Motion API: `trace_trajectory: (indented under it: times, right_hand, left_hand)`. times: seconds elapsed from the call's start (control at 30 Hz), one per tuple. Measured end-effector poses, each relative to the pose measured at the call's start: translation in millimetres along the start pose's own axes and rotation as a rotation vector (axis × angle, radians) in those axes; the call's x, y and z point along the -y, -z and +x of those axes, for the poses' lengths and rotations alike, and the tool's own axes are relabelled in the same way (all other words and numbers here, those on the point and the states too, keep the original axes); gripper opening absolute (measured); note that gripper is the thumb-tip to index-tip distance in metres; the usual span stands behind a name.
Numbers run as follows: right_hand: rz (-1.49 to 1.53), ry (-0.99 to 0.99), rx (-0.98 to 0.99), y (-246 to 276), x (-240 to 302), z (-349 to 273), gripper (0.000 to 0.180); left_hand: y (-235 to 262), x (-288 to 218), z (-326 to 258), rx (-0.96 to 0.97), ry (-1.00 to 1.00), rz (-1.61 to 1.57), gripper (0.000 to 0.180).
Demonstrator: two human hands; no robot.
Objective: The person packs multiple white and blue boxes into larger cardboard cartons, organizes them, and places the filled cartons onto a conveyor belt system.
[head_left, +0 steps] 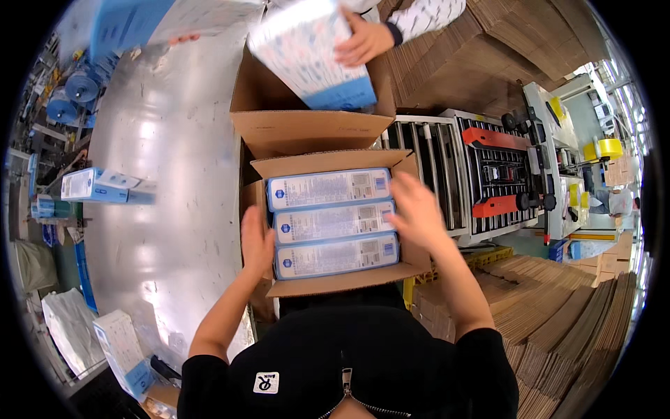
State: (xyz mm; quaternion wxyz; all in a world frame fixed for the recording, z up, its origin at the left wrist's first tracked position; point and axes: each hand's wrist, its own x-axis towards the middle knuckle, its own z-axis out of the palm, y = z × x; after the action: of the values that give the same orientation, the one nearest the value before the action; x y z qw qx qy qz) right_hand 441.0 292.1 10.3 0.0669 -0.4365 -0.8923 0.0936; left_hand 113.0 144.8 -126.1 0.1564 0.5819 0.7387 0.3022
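Note:
An open cardboard carton stands in front of me. Three blue-and-white boxes fill it, lying side by side with their narrow printed faces up. At the carton's left wall is my left hand, fingers stretched and a little blurred, holding nothing. My right hand has its fingers apart over the right ends of the boxes, beside the right flap; whether it touches them I cannot tell. Just beyond, a co-worker's hand holds a large white-and-blue box tilted into a second open carton.
On the left runs a metal table, with a small blue-and-white box on it. To the right are a roller conveyor and a carton-sealing machine with red guides. Flat cardboard stacks lie at lower right.

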Motion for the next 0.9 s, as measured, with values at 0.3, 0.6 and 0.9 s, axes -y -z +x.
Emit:
trace_trajectory:
  times: [0.3, 0.6, 0.9]
  right_hand:
    - [0.370, -0.309, 0.638, -85, -74, -49, 0.105]
    - [0.278, 0.114, 1.260, -12, -66, -56, 0.117]
    - [0.171, -0.742, 0.239, -87, -83, -42, 0.128]
  left_hand:
    - [-74, -34, 11, 0.537, 0.538, -0.218, 0.064]
    - [-6, -88, 50, 0.480, -0.583, -0.318, 0.044]
    - [0, -169, 173, 0.625, -0.614, 0.290, 0.045]
